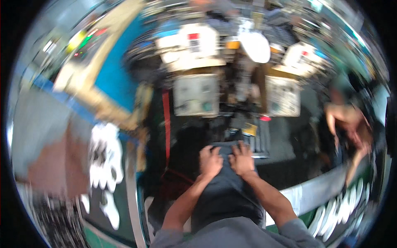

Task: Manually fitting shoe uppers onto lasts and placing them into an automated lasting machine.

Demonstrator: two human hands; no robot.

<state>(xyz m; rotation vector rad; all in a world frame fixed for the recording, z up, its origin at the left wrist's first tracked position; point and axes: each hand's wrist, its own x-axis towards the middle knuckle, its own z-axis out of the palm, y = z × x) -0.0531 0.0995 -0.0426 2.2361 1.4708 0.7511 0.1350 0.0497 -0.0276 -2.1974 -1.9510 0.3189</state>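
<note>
Dark trousers (pixel 223 190) cover my lap at the lower middle. Over their left side rests my left hand (pixel 211 161), with bent, parted fingers and nothing visible in it. On the right side lies my right hand (pixel 242 159), its fingers also apart and holding nothing that I can see. The hands are close together but not touching. Just beyond them is a dark ribbed metal piece (pixel 260 140) at the machine's foot. Motion blur softens the picture.
A machine with two pale boxes (pixel 196 95) stands ahead. White sole-shaped pieces (pixel 105 157) lie at left, beside a blue-sided wooden bench (pixel 118 62). More white pieces (pixel 339 211) line the right side, near another person's arm (pixel 355 165). A red strip (pixel 166 124) runs along the dark floor.
</note>
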